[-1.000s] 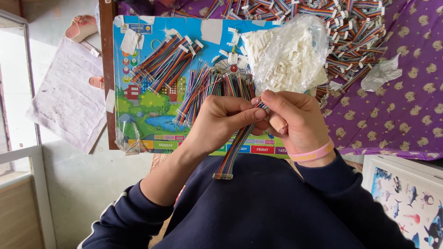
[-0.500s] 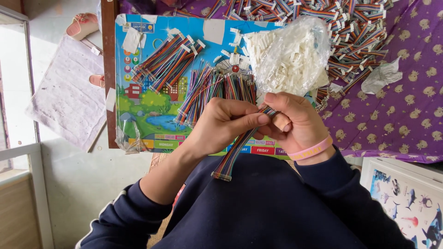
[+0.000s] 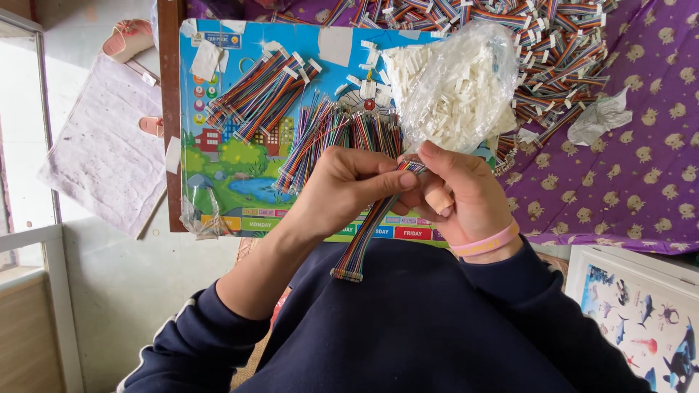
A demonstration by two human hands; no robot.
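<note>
Both hands meet over my lap on one rainbow ribbon cable [image 3: 362, 246]. My left hand [image 3: 348, 191] pinches the cable near its top end. My right hand [image 3: 457, 195], with a pink wristband, grips the same top end from the other side; what its fingertips press there is hidden. The cable hangs down to my dark blue sweater. Just beyond my hands lies a loose heap of similar cables [image 3: 331, 135] on a colourful picture board [image 3: 226, 175], and a clear bag of small white plastic connectors [image 3: 455, 87].
A bundle of finished cables with white ends [image 3: 262, 91] lies at the board's far left. A large pile of cables [image 3: 553, 44] covers the purple patterned cloth [image 3: 641, 182]. A crumpled wrapper [image 3: 597, 120], a floor mat [image 3: 102, 153], and a sea-animal poster [image 3: 641, 320] are around.
My hands have stayed together on the cable's top end, with small shifts of fingers. The cable hangs much as before.
</note>
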